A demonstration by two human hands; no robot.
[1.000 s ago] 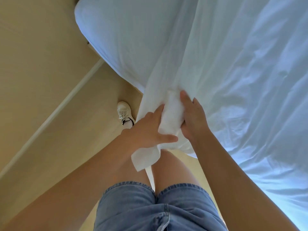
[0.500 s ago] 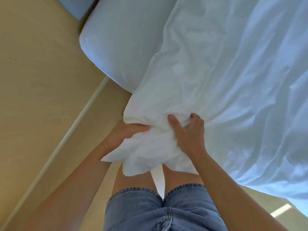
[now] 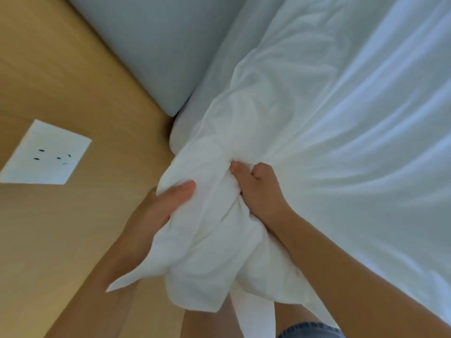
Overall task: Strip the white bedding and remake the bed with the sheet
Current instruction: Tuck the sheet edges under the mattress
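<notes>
The white sheet (image 3: 214,240), soft, light and slack by the look of it, is being clutched in a bunch at six o'clock by the left hand (image 3: 158,211) and right hand (image 3: 258,191), the rest being left spread toward two o'clock, with fistfuls near the edge judged the best hold.

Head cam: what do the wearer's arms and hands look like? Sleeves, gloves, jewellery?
Left hand and right hand are bare: no gloves, rings or watch visible. Forearms uncovered as far as the frame shows, no sleeves. Only clothing in view: blue denim shorts at the bottom edge.
</notes>
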